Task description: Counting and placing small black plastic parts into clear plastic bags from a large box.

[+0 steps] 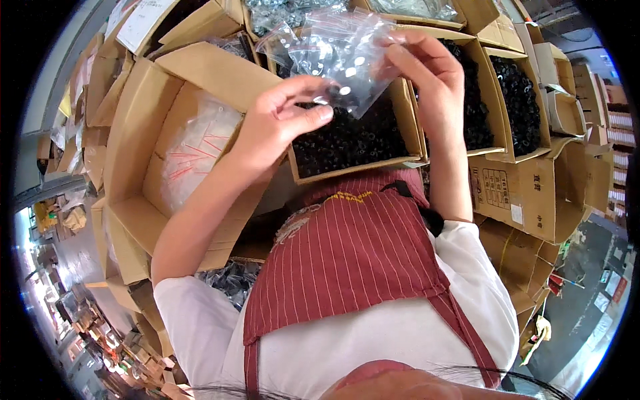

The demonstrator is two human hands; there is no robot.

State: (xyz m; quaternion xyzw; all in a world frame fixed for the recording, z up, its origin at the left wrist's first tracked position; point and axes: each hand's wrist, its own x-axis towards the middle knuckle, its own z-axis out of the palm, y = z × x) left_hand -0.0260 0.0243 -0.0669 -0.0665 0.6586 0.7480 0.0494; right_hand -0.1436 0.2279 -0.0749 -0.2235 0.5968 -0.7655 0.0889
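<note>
A clear plastic zip bag (363, 83) is raised over an open box of small black parts (353, 141). My right hand (430, 67) pinches its upper right side between thumb and fingers. At the bag's lower left is my left hand (283, 117), fingers curled and thumb pointing toward the bag. Something dark shows by those fingertips, but I cannot make out what they hold. More clear zip bags (307, 50) lie just behind the raised one, partly overlapped by it.
To the left, an open cardboard box (137, 167) contains clear bags with red strips (200, 153). Boxes of black parts (517, 100) line the right side. Clear bags fill a box (413, 8) at the back. An empty-looking carton (517, 190) stands at right.
</note>
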